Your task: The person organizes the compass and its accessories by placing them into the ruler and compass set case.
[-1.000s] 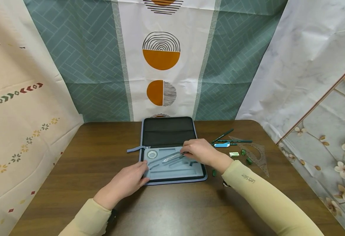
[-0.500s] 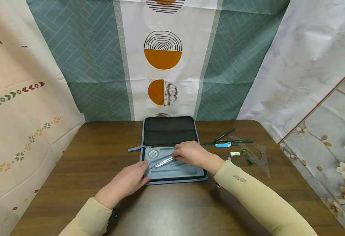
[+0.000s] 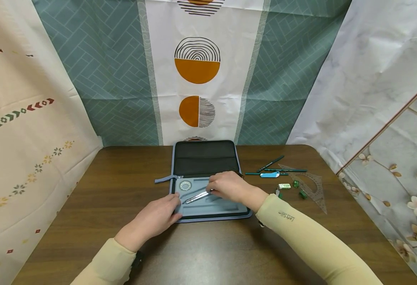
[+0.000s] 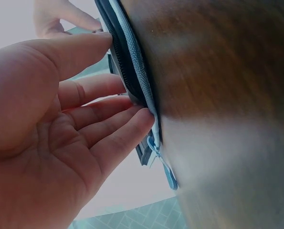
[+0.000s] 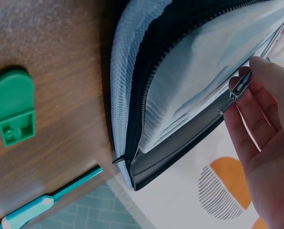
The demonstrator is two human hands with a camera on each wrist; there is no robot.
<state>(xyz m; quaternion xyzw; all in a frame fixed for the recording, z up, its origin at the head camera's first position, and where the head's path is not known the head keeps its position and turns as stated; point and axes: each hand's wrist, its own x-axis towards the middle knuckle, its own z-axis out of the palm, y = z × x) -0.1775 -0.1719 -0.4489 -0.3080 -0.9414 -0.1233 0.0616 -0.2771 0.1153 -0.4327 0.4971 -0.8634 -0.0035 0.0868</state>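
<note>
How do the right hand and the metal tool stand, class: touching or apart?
Touching. The right wrist view shows the right hand pinching the metal tool in its fingers.

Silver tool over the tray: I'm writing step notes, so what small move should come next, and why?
Perhaps settle the silver tool into the grooved tray: the right hand pinches one end above it, and the left hand touches the case.

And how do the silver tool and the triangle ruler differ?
The silver tool is slim; the triangle ruler is broad. The silver tool looks metallic, the triangle ruler see-through. The right hand holds the silver tool at the open case; the triangle ruler lies on the table. Both have straight edges.
</note>
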